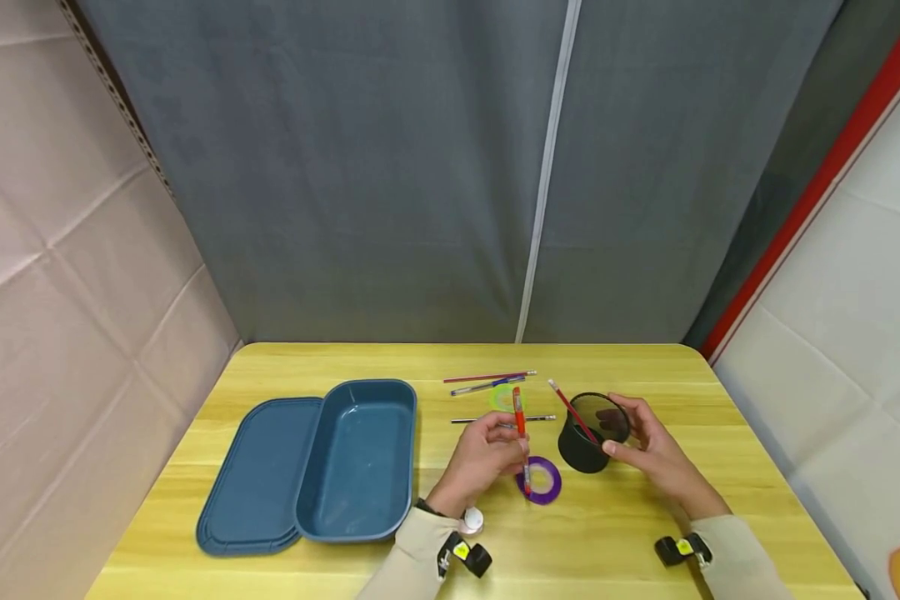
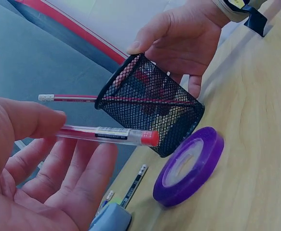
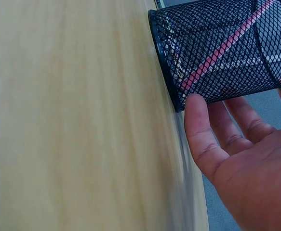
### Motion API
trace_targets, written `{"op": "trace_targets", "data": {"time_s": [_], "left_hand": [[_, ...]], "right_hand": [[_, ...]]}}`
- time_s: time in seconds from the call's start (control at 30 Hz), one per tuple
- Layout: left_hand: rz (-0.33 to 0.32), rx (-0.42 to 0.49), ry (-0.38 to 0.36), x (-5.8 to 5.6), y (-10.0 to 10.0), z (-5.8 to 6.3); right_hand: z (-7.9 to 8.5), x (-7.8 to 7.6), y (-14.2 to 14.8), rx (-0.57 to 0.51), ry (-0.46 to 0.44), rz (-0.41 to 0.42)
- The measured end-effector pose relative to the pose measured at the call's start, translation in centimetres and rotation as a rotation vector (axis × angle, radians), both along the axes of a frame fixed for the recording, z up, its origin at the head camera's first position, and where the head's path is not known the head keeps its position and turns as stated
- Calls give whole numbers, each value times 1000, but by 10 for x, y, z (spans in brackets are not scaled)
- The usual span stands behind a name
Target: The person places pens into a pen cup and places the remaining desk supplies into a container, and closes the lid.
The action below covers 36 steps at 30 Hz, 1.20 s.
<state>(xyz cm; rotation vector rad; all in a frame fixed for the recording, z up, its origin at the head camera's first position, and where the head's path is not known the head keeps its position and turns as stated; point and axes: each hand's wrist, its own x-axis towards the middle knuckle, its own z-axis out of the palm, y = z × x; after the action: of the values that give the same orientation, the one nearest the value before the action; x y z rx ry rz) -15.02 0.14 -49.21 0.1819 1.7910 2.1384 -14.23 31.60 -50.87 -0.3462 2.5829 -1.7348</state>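
My left hand (image 1: 482,458) pinches a red pen (image 1: 527,467) with a clear barrel between thumb and fingers. In the left wrist view the pen (image 2: 111,135) lies almost level, its red end towards the cup. A black mesh pencil cup (image 1: 581,454) stands on the table, and my right hand (image 1: 663,458) grips it by its rim and side. One red pencil (image 1: 570,410) leans inside, its white eraser end up above the rim. Seen from the right wrist, the fingers (image 3: 203,139) lie against the mesh. A purple tape roll (image 1: 553,492) lies just below the pen.
Behind my left hand lie a red pencil (image 1: 487,377), a blue pen (image 1: 487,386), a dark pencil (image 1: 543,417) and a green ring (image 1: 501,397). A blue bin (image 1: 356,533) stands left, beside its lid (image 1: 251,483). A small white round object (image 1: 472,521) sits near my left wrist.
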Motion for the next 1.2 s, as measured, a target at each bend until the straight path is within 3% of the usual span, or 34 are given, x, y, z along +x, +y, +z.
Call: {"op": "trace_targets", "data": {"time_s": [0.3, 0.83, 1.2], "left_hand": [[12, 26, 21, -1, 5, 9], [-3, 151, 58, -2, 27, 28], [38, 142, 64, -5, 37, 35]], "right_hand": [[2, 0, 0, -1, -7, 3], [1, 0, -1, -19, 15, 9], [0, 0, -3, -14, 1, -4]]}}
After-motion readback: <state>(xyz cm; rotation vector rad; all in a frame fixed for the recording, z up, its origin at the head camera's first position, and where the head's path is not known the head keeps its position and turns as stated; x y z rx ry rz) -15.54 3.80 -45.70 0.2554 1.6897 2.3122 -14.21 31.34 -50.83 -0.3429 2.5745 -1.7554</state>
